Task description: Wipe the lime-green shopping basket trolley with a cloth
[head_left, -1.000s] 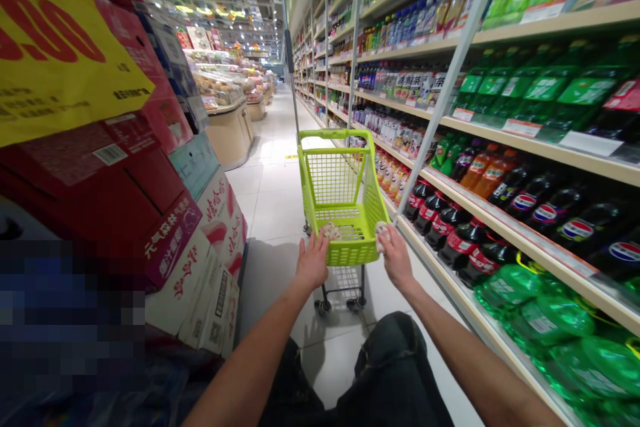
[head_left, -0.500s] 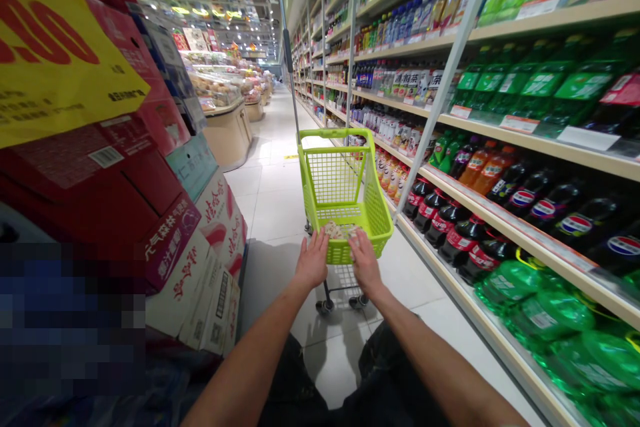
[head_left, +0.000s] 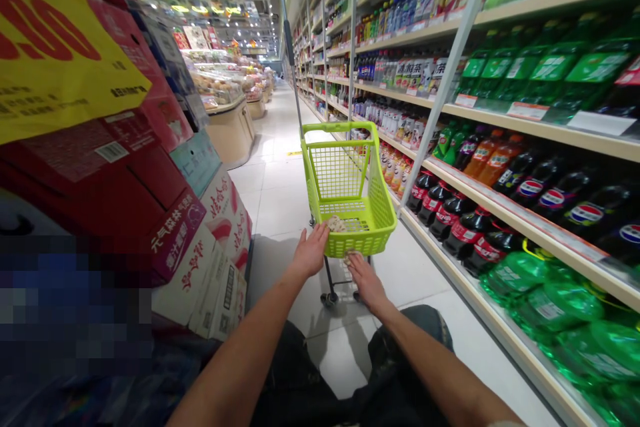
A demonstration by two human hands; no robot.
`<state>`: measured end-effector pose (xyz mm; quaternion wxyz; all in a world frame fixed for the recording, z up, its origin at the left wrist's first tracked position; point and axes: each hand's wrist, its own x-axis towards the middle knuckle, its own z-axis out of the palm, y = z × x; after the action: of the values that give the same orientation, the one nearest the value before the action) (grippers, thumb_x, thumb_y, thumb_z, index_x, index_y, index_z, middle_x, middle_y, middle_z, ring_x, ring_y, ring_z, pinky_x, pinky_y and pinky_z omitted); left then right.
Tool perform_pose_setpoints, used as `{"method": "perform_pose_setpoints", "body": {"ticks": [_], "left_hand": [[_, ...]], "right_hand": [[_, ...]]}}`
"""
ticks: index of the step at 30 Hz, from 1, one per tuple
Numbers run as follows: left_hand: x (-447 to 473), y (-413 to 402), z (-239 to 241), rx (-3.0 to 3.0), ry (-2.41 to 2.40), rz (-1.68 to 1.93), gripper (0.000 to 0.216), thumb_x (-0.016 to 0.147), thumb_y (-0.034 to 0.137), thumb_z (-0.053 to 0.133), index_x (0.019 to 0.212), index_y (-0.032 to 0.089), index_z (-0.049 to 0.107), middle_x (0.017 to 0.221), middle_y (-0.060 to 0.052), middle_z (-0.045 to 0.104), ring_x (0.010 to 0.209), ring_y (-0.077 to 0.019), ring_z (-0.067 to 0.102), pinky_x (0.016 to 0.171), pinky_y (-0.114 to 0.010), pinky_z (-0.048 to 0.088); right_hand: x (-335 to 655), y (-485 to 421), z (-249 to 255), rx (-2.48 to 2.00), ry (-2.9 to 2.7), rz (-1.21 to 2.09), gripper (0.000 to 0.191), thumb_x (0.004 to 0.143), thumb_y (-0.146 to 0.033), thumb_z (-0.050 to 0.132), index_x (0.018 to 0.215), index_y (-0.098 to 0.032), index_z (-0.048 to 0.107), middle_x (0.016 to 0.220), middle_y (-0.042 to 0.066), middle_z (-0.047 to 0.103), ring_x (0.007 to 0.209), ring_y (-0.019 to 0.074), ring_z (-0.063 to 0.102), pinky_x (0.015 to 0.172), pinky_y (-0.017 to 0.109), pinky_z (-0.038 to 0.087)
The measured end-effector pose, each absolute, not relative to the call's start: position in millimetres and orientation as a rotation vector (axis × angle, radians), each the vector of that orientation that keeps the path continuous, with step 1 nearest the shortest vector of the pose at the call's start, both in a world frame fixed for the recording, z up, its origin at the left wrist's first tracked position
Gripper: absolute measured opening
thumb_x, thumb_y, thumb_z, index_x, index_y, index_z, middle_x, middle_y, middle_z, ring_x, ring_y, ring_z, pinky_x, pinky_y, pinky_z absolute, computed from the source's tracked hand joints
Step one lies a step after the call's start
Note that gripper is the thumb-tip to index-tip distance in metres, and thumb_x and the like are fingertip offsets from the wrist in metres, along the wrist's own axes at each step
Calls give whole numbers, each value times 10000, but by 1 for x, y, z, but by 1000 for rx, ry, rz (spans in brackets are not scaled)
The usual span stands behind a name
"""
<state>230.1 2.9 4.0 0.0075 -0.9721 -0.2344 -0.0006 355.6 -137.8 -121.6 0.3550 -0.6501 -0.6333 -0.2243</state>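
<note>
Left hand (head_left: 311, 251) grips the near rim of the lime-green shopping cart (head_left: 353, 193), fingers curled over it. Right hand (head_left: 364, 275) sits lower, fingers pinching a small pale packet (head_left: 349, 255) just under the basket's front edge. The cart is mid-aisle, beside the soda shelves (head_left: 500, 207).

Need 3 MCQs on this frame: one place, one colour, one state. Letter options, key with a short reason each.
1. Where is the small lime-green plastic trolley?
A. in the aisle beside the drinks shelving
B. on a counter
C. inside a lift

2. What colour is the big price sign at upper left?
A. blue
B. yellow
C. white

3. How is the left hand?
A. clenched in the air
B. on the trolley's near rim
C. holding a bottle

Key: A, wheels on the floor tiles by the bottle shelves; B, yellow with red digits; B, fingers lie on the rim, while the right hand sits lower, under the basket.
</note>
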Motion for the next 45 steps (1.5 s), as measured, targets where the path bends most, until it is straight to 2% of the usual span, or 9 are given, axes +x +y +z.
{"method": "perform_pose_setpoints", "body": {"ticks": [5,10,17,23,28,30,35,41,45], "left_hand": [[240,-12,-2,-2986,-706,-71,704,692,36,339,1377,121,199,1486,-80,144,1366,-196,107,1089,-509,109],[247,-23,-8,-2971,-695,-21,720,685,47,348,1382,126,183,1485,-76,150,1364,-198,118,1087,-510,103],[249,-30,-12,-2973,-710,-86,714,695,58,339,1385,106,165,1486,-74,139,1368,-191,95,1089,-517,87],[249,-32,-16,-2953,-734,-61,745,682,57,342,1394,116,130,1492,-59,108,1370,-188,77,1090,-517,77],[252,-34,-13,-2948,-807,-28,761,677,70,353,1397,103,109,1494,-65,89,1372,-200,53,1089,-523,81],[253,-36,-13,-2950,-802,-30,771,673,75,361,1398,101,100,1494,-70,90,1372,-204,49,1087,-529,81],[252,-36,-14,-2953,-774,-35,773,668,78,366,1397,104,109,1492,-85,99,1371,-211,61,1083,-531,87],[254,-38,-14,-2959,-770,-48,795,659,85,386,1397,99,92,1492,-98,91,1372,-221,24,1082,-529,76],[253,-37,-13,-2981,-773,-83,756,674,82,365,1393,93,132,1491,-81,103,1371,-208,59,1087,-526,75]], "right_hand": [[375,-146,-91,-1711,-1445,-663,388,875,-112,390,1249,-157,481,1344,125,435,1326,203,248,1054,468,322],[374,-150,-118,-1708,-1577,-672,371,879,-97,346,1188,-172,537,1193,109,580,1271,170,360,972,416,431],[399,-161,-100,-1803,-1283,-676,414,853,-120,384,1254,-172,476,1369,120,402,1323,210,257,1045,486,315],[405,-172,-133,-1925,-1305,-571,415,810,-58,364,1158,-181,555,1275,109,510,1270,195,358,973,437,412],[422,-170,-100,-1900,-1060,-672,454,829,-111,356,1269,-167,450,1402,108,346,1320,207,258,1049,457,313],[421,-162,-102,-1888,-1029,-667,470,816,-90,346,1268,-169,450,1427,95,304,1323,202,253,1044,438,327],[407,-164,-138,-1897,-1080,-559,493,770,-30,345,1204,-191,515,1390,79,375,1272,193,350,990,395,403],[421,-167,-106,-1850,-1007,-610,505,817,-81,329,1307,-182,404,1442,93,267,1329,217,238,1051,464,314],[409,-165,-119,-1852,-1149,-580,510,809,-41,315,1287,-176,431,1389,120,363,1307,212,291,1004,454,381]]}}
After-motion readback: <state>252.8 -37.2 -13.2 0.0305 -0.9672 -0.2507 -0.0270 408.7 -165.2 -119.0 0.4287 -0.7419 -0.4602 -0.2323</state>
